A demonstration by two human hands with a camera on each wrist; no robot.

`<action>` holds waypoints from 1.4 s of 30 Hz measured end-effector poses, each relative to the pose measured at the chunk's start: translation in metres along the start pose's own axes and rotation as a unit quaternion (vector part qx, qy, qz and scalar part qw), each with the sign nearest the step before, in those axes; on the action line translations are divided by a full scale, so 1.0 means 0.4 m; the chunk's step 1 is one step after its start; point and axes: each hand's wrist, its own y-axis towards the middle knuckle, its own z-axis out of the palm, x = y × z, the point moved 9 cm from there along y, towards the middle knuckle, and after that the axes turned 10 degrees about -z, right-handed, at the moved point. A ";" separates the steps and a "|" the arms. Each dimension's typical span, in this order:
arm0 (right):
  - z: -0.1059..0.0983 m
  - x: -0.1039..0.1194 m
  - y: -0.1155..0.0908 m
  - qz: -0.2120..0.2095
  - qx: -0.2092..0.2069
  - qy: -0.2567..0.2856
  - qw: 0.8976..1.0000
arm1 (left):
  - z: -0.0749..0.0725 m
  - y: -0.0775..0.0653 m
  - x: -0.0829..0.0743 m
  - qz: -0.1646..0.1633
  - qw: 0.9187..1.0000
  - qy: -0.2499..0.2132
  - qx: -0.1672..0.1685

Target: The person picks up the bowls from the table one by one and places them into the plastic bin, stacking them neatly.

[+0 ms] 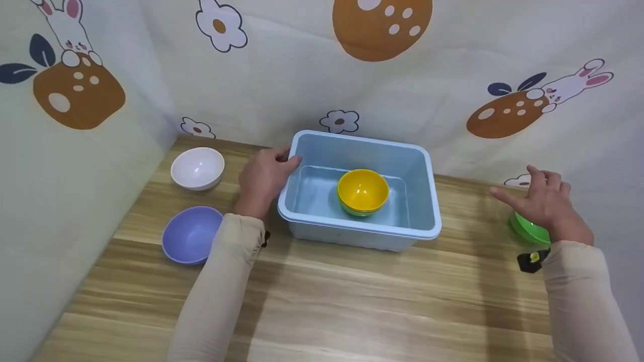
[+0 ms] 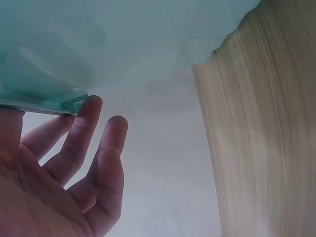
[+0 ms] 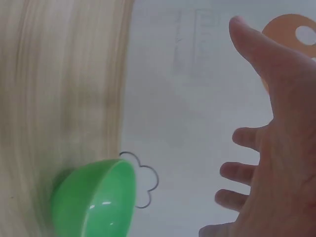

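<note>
My left hand (image 1: 264, 176) grips the left rim of a light blue plastic bin (image 1: 347, 230), thumb over the edge and fingers outside. In the left wrist view, the fingers (image 2: 74, 143) lie beneath the rim by the bin's outer wall (image 2: 128, 44). Inside the bin, a yellow bowl (image 1: 363, 190) sits stacked on a green bowl (image 1: 359, 212). My right hand (image 1: 546, 201) hovers with fingers spread, holding nothing, above another green bowl (image 1: 528, 230) at the table's right side. The right wrist view shows that bowl (image 3: 94, 202) apart from the hand.
At the left of the wooden table (image 1: 392, 301) stand a white bowl (image 1: 197, 169) and, nearer, a purple bowl (image 1: 190, 236), partly covered by the left forearm. A patterned cloth (image 1: 282, 65) hangs close behind the bin and along the sides.
</note>
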 end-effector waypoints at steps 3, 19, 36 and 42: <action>0.005 -0.020 -0.002 0.007 -0.026 0.010 1.000 | 0.001 0.001 0.001 -0.002 1.000 0.000 -0.002; 0.059 -0.125 -0.035 0.098 -0.015 0.009 0.995 | 0.000 0.003 0.003 -0.004 1.000 0.003 -0.010; 0.112 -0.201 -0.066 0.143 0.038 0.034 0.988 | 0.000 0.000 -0.001 -0.004 1.000 0.002 -0.008; 0.127 -0.219 -0.071 0.156 0.042 0.059 0.985 | -0.001 -0.002 -0.002 -0.001 1.000 0.002 -0.010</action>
